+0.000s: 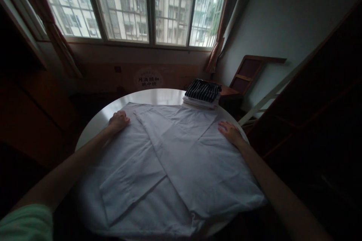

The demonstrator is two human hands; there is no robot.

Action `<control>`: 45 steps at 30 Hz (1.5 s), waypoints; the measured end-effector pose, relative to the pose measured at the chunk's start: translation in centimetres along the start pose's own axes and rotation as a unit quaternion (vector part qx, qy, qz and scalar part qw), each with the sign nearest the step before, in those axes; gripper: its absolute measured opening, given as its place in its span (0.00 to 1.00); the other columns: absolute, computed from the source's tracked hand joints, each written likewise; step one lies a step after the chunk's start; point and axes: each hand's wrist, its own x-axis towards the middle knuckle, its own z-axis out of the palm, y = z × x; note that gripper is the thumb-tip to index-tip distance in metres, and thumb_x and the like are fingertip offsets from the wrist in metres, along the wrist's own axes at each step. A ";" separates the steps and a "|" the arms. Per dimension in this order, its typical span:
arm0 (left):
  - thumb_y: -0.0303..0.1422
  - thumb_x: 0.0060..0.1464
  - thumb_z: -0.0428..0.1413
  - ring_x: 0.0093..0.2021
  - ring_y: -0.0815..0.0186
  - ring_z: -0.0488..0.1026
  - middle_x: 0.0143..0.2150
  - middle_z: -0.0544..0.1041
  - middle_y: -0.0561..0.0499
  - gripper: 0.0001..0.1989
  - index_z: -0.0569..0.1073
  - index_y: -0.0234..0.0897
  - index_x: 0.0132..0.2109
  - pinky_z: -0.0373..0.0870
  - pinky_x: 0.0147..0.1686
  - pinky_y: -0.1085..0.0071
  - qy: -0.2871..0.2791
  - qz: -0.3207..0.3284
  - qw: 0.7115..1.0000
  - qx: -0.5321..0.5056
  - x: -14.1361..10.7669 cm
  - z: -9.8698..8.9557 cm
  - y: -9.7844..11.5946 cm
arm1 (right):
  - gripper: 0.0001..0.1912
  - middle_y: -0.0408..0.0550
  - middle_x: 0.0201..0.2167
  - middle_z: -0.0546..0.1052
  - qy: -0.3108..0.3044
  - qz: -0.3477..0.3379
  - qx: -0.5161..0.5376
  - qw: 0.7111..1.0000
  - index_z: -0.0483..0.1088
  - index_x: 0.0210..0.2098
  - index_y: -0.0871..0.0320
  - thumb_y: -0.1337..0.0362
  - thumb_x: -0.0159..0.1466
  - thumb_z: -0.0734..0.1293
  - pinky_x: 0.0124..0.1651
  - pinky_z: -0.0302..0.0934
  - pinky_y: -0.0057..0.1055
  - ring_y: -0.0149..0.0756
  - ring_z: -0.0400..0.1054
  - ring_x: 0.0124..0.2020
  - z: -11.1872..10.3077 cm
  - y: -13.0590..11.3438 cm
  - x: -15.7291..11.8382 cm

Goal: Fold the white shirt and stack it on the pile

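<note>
A white coat [181, 158] lies spread out, front up, over a round table, its lower part reaching past the near edge. One front panel overlaps the other along a slanting line, and pocket-like seams show on both sides. My left hand [119, 120] rests at the coat's upper left, fingers curled closed on the cloth by its edge. On the upper right of the coat my right hand [230, 132] lies with fingers stretched over the fabric, touching it. Creases run across the chest and the lower left part.
At the table's far right stands a stack of folded white cloth [199, 101] topped by a folded black striped garment [203, 90]. The white tabletop [97, 122] shows along the far left. Behind it are a wooden chair [246, 73], a long printed box [127, 77] and barred windows.
</note>
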 end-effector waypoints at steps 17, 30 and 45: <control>0.46 0.58 0.34 0.63 0.55 0.52 0.63 0.53 0.35 0.33 0.55 0.23 0.61 0.55 0.56 0.62 -0.116 0.069 0.990 0.037 1.6 1.3 1.5 | 0.20 0.55 0.49 0.71 0.000 0.052 -0.057 0.997 0.66 0.50 0.62 0.64 0.61 0.55 0.53 0.53 0.33 0.42 0.63 0.51 -0.9 -2.3 -0.1; 0.27 0.55 0.41 0.63 0.50 0.49 0.63 0.53 0.30 0.27 0.52 0.22 0.62 0.47 0.58 0.51 0.009 0.089 0.995 -0.044 1.6 -1.5 13.1 | 0.21 0.57 0.49 0.70 -0.011 0.059 -0.076 0.995 0.66 0.50 0.63 0.63 0.62 0.53 0.51 0.55 0.38 0.44 0.62 0.51 -1.2 -2.6 0.2; 0.39 0.59 0.39 0.60 0.64 0.57 0.60 0.61 0.43 0.23 0.63 0.33 0.57 0.52 0.59 0.70 -0.005 0.288 0.948 -0.139 -2.3 2.2 9.8 | 0.21 0.55 0.49 0.70 0.006 0.043 -0.049 0.998 0.66 0.50 0.61 0.62 0.62 0.53 0.54 0.53 0.37 0.42 0.62 0.52 0.2 -1.1 0.7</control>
